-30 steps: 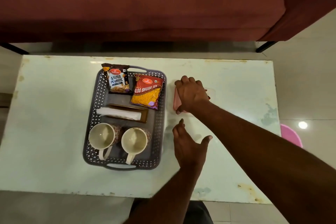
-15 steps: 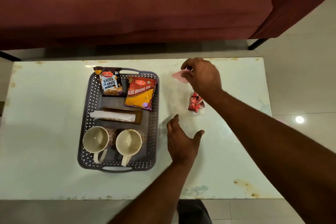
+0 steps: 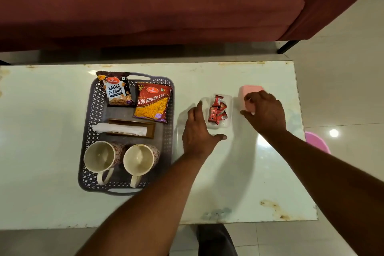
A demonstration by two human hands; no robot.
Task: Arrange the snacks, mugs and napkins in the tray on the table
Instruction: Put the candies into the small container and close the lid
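Observation:
A grey perforated tray (image 3: 170, 143) sits on the left half of the white table (image 3: 41, 151). In it lie a salted peanuts pack (image 3: 117, 92), an aloo bhujia pack (image 3: 152, 103), white napkins (image 3: 122, 129) on a brown holder, and two mugs (image 3: 99, 157) (image 3: 139, 158). To the right of the tray stands a small clear container (image 3: 226, 124) with several red sweets (image 3: 217, 111) in it. My left hand (image 3: 197, 133) is spread open just left of that container. My right hand (image 3: 265, 111) grips a pink lid (image 3: 248, 91) resting on the table right of the container.
A maroon sofa (image 3: 145, 6) runs along the far side of the table. One black sofa leg (image 3: 287, 47) stands at the back right. A pink stool (image 3: 318, 143) pokes out past the table's right edge. Rust stains mark the front right corner.
My right hand lifted the pink lid off the container, exposing the red sweets, and carried it to the right onto the table. My left hand moved forward beside the container.

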